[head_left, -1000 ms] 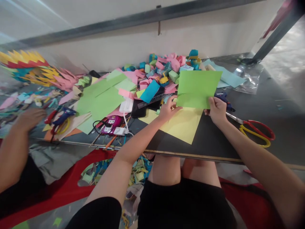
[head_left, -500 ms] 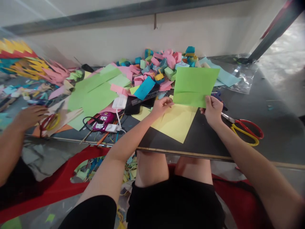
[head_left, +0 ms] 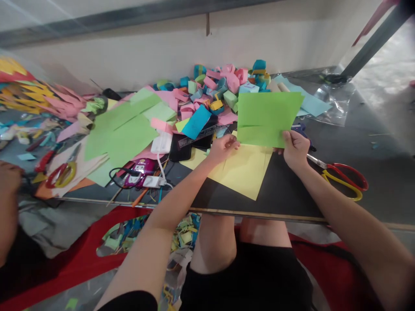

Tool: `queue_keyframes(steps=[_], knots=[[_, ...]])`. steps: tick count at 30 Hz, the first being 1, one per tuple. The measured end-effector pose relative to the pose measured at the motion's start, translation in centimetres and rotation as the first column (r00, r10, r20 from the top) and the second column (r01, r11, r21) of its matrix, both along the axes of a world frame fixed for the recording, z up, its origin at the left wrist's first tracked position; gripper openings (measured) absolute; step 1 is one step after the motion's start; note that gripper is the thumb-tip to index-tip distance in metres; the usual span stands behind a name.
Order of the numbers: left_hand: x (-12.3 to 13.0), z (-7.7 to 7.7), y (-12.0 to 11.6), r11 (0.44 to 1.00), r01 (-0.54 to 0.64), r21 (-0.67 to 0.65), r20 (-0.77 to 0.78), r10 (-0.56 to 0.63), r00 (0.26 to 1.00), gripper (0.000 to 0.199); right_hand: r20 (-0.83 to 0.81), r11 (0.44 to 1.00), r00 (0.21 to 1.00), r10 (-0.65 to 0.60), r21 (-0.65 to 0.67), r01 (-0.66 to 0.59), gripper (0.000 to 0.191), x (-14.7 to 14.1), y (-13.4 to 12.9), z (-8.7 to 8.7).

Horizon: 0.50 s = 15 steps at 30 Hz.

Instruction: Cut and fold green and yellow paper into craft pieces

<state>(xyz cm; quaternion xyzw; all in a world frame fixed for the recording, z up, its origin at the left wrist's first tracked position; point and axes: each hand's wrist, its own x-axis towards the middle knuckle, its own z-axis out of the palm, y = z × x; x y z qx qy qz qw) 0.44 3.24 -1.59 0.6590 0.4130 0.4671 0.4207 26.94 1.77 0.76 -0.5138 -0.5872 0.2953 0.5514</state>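
Green sheet [head_left: 267, 114] is held up at a tilt above the surface [head_left: 382, 185], over the far part of a yellow sheet [head_left: 241, 172]. Its lower right corner is gripped by the right hand [head_left: 296, 149], with the thumb pressed on the near face. The left hand [head_left: 223, 148] is placed at the lower left edge, its fingers loosely curled; whether the paper is touched or anything is pinched there cannot be told.

Little has been changed in the sheet's place or tilt over the last second. The left hand's fingers, spread earlier, are now drawn closer together. Across the lower part a line is seen, though crease and cut cannot be told apart. The work in hand is therefore judged to be at a pause for positioning or inspection.

At the far left, a co-worker's hand [head_left: 9, 179] has been withdrawn toward the picture's edge, and scissors [head_left: 70, 164] have been left lying uncovered. This is judged to have no bearing on the sheet.
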Motion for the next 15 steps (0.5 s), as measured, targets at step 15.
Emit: queue_keyframes(steps=[15], knots=[[-0.1, -0.7, 1.1, 0.982, -0.189, 0.003, 0.104, 0.188, 0.977, 0.040, -0.113, 0.990, 0.985, 0.129, -0.049, -0.135, 0.062, 0.0, 0.9, -0.7]])
